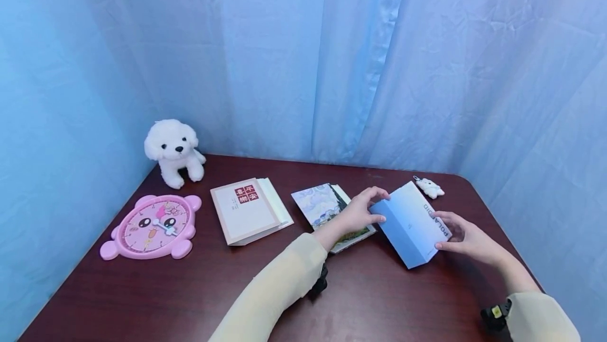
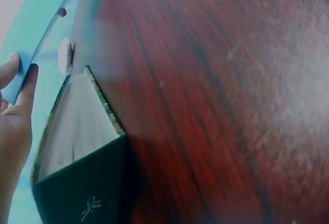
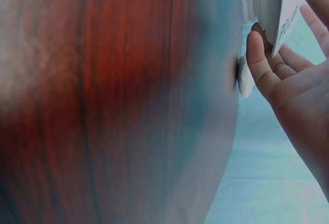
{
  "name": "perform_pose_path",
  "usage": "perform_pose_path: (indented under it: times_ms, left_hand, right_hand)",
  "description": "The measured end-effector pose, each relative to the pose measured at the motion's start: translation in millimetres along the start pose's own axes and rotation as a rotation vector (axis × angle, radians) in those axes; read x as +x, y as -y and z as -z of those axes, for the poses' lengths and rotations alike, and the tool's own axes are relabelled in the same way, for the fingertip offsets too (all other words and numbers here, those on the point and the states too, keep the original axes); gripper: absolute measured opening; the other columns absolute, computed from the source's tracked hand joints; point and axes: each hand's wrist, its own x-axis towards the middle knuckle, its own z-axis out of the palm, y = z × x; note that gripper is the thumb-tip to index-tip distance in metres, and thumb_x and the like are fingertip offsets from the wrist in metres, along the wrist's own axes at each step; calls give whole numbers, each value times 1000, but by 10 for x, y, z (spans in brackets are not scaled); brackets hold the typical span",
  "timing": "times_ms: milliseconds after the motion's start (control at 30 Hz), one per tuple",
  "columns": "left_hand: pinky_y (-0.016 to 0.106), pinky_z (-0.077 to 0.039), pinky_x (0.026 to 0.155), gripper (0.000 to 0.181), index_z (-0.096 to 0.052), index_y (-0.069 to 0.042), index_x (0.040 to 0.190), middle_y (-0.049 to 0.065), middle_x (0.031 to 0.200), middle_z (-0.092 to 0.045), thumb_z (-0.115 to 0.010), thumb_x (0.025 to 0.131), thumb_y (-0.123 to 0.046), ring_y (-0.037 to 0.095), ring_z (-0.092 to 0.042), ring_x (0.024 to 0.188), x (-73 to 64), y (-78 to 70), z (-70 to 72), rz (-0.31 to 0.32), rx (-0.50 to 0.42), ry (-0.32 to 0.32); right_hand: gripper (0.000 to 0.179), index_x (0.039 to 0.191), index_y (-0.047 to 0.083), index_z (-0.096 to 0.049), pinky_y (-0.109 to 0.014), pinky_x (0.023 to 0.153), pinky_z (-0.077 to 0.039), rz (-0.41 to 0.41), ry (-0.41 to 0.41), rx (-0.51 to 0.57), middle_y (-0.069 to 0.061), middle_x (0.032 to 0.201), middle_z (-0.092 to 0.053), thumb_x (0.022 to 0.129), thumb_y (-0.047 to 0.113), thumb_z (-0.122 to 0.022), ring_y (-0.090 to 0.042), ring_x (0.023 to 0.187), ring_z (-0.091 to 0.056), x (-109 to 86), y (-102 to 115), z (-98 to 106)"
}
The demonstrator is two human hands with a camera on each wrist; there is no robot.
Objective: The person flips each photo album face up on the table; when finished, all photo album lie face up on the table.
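A blue-to-white book (image 1: pixel 411 226) lettered POLAROID is held tilted between both hands, over the right part of the table. My left hand (image 1: pixel 359 209) pinches its left edge, thumb on the near side. At the opposite edge, beside the lettering, my right hand (image 1: pixel 469 237) grips it between thumb and fingers. The right wrist view shows the thumb (image 3: pixel 256 47) on one side of the book's corner. Partly behind my left forearm is a book with a painted landscape cover (image 1: pixel 320 205); its dark green spine (image 2: pixel 77 183) and pale pages show in the left wrist view.
Left of the painted book lies a cream book (image 1: pixel 244 213) with a red character block. A pink toy clock (image 1: pixel 154 226) and a white plush dog (image 1: pixel 175 155) are at the left. A small white plush keychain (image 1: pixel 430 188) lies at the back right. Blue curtains (image 1: pixel 265 57) hang behind the table.
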Motion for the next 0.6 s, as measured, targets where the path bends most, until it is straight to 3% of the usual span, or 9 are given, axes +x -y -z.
perform_pose_path:
  times_ms: [267,433,600]
  left_hand:
    - [20,-43,96,46,-50,-21,126,-6,132,-51,-68,86,-8,9,-46,126,-14,78,-10,8,59,62]
    - [22,-48,91,58,-49,-22,134,-4,138,-47,-71,82,-7,11,-47,126,-18,111,25,35,72,138]
    - [19,-46,93,66,-45,-20,140,-3,143,-44,-73,82,-8,8,-44,128,9,149,44,19,179,214]
  right_hand:
    - [64,135,9,-42,-21,70,-50,-7,31,9,-19,116,-61,82,21,-74,-4,92,-58,-11,-13,17]
    - [56,132,6,-46,-22,67,-51,12,25,5,-15,115,-58,83,16,-72,-6,86,-59,-35,-4,72]
    - [51,129,6,-50,-22,66,-50,34,20,-16,-11,114,-55,84,15,-72,-7,83,-59,-40,-35,139]
